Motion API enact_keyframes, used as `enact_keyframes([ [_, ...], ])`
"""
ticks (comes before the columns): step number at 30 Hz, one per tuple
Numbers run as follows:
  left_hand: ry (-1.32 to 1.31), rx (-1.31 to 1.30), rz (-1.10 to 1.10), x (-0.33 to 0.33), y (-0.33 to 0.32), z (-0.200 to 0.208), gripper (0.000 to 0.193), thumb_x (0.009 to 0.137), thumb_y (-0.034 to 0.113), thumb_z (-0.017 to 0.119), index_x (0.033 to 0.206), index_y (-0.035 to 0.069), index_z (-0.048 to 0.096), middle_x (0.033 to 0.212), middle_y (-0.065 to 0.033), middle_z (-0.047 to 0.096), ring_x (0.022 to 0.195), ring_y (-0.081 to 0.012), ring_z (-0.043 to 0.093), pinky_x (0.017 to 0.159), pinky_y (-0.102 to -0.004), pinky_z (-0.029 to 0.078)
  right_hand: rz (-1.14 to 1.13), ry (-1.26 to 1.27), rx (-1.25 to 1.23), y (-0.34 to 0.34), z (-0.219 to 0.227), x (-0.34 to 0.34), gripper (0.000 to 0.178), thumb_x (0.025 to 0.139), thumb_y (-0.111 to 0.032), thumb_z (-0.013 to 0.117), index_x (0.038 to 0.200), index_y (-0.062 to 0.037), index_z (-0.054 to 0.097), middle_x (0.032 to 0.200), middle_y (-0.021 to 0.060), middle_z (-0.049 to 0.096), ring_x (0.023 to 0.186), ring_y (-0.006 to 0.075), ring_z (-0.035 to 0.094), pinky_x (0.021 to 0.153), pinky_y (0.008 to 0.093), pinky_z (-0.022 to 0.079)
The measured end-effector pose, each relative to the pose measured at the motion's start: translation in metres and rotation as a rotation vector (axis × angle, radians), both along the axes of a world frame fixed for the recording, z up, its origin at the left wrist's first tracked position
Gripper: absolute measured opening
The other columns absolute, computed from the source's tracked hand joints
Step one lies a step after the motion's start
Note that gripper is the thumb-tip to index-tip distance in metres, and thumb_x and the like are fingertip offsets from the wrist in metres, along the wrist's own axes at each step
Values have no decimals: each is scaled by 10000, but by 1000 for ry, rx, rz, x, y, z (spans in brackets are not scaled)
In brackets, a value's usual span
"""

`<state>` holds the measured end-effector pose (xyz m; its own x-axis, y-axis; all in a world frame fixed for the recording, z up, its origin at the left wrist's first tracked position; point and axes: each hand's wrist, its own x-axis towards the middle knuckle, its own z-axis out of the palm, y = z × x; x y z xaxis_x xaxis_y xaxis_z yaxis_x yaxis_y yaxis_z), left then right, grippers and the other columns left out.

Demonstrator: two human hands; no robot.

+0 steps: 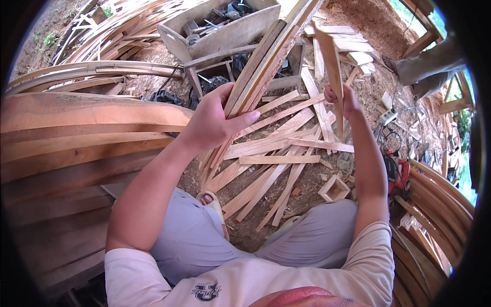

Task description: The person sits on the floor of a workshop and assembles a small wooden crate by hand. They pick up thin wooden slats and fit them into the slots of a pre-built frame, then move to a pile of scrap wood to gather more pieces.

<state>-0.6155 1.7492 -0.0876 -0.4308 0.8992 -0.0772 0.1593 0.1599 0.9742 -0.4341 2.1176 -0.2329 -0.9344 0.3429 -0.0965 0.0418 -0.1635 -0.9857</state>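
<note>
My left hand (217,115) is closed round a bundle of long wooden strips (268,59), which slants from low beside my left knee up to the top of the view. Off to the right, my right hand (346,102) grips a single wooden strip (332,64) held nearly upright, its broad face tilted edge-on toward me. The two hands are apart, both raised over the ground. Below them lies a loose heap of pale wooden strips (279,159), crossing each other in front of my feet.
A wooden toolbox (220,38) full of tools stands at the far side. Large curved timbers (87,133) rise on my left, with more stacked planks (440,199) at right. A red power tool (396,171) and a small wooden frame (334,189) lie nearby. Another person's legs (432,66) show at upper right.
</note>
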Motion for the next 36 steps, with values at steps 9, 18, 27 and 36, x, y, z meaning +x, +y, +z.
enact_keyframes([
  [9, 104, 115, 133, 3, 0, -3, 379, 923, 201, 779, 1188, -3, 601, 875, -33, 640, 672, -81, 614, 604, -247, 530, 45, 392, -577, -4, 31, -2, 503, 851, -588, 469, 624, -158, 339, 614, 4, 287, 715, 217, 343, 729, 351, 342],
  [18, 25, 77, 183, -2, 4, -4, 290, 949, 196, 747, 1110, 2, 605, 803, -23, 641, 627, -77, 616, 575, -249, 527, 197, 405, -722, -16, 23, -8, 568, 920, -659, 384, 625, -175, 339, 602, -15, 331, 715, 185, 344, 765, 337, 356],
  [27, 32, 44, 173, -3, 6, -10, 256, 970, 167, 732, 1121, 18, 588, 813, -15, 606, 618, -82, 600, 558, -268, 517, 158, 383, -706, -28, 24, -13, 624, 938, -709, 423, 613, -184, 333, 570, -19, 339, 667, 161, 339, 733, 328, 346],
  [36, 61, 18, 179, -3, 8, -14, 304, 936, 207, 759, 1107, 4, 612, 805, -25, 644, 668, -85, 626, 617, -259, 530, 185, 374, -719, -28, 21, -14, 600, 946, -683, 401, 619, -185, 331, 572, -16, 328, 659, 162, 336, 727, 326, 342],
])
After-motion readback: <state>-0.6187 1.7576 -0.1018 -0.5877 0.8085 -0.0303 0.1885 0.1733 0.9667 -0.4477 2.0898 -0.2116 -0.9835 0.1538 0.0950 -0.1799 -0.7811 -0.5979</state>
